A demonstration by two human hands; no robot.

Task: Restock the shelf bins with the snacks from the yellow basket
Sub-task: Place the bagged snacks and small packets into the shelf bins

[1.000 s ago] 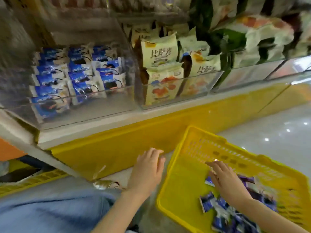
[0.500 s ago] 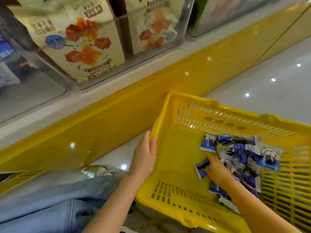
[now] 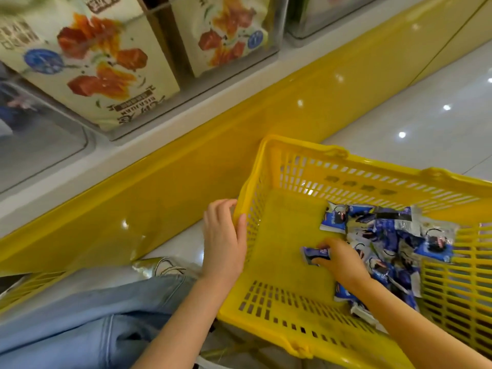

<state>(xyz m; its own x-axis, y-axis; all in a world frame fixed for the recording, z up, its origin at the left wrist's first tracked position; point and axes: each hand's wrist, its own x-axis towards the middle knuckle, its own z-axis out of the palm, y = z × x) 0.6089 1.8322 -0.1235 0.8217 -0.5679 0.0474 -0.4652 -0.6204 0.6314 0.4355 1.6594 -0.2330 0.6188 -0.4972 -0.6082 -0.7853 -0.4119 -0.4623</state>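
a: where is the next snack?
b: inside the yellow basket [image 3: 300, 147]. the right hand [image 3: 343, 262] pinches 1 blue packet [image 3: 315, 254] between thumb and fingers [image 3: 326, 245]. it sticks out at 9 o'clock from the knuckles, long axis running 9 to 3, low over the basket floor.
a: and the other hand?
b: the left hand [image 3: 223, 241] grips the basket rim at 9 o'clock, thumb over the edge. so the right is nearer the stock.
a: how much is left?
b: 1 pile [image 3: 394, 241] of blue packets, touching the right hand at 2 o'clock. they overlap, so i cannot tell the count.
a: where does it go?
b: the shelf bins [image 3: 53, 155] lie at 11 o'clock, well apart from the basket. 2 cream bags [image 3: 101, 70] stand there. i'd judge the packet must travel toward 10 o'clock.
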